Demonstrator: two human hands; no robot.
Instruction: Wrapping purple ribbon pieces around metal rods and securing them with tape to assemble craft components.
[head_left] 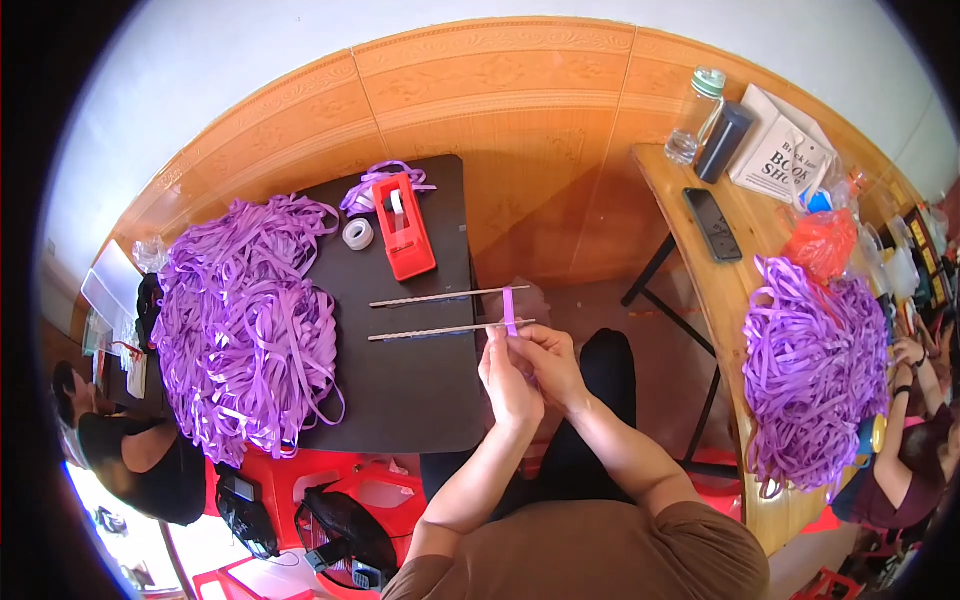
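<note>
Two thin metal rods [425, 333] lie side by side on a dark table [400, 400], their ends jutting past its right edge. A short purple ribbon [509, 310] spans the gap between the rods near those ends. My left hand [510, 385] is closed beside the nearer rod, fingertips at the ribbon's lower end. My right hand [552, 365] pinches at the same place from the right, its fingers together on the ribbon. The fingers hide the ribbon's lower end, so what the left fingertips grip cannot be made out fully.
A big heap of purple ribbon [245, 330] covers the table's left. A red tape dispenser [405, 235] and a tape roll [357, 234] stand at the back. A wooden table [672, 190] on the right bears another ribbon heap [815, 375], a phone [712, 225] and bottles. People sit at both sides.
</note>
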